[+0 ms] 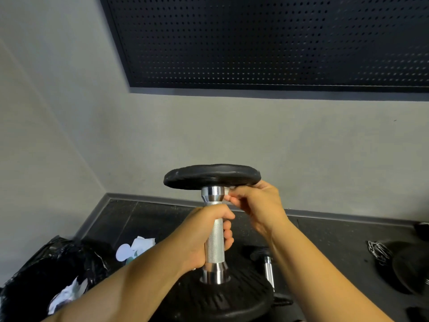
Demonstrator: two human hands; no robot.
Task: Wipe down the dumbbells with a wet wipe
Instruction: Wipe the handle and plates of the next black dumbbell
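Wall: plain grey, fills the view from 9 to 3 o'clock.
Panel: black and perforated, mounted on the wall at 12 to 2 o'clock.
Floor: dark speckled matting, from 4 round to 8 o'clock.
Dumbbell: upright at centre, running down to 6 o'clock. It has a knurled silver grip with polished chrome collars at both ends.
Top plate: a matte black disc seen edge-on.
Bottom plate: a black ribbed disc at 6 o'clock.
Bin bag: crumpled black plastic at 8 o'clock, with white scraps beside it and inside it.
Left hand: fingers wrapped fully round the knurled grip.
Right hand: fingertips pinch a wet wipe against the upper collar, just under the top plate.
Second bar: chrome, on the floor at 5 o'clock.
Chain: a silver heap at 4 o'clock.
Wet wipe: a small white wad, mostly hidden by fingers.
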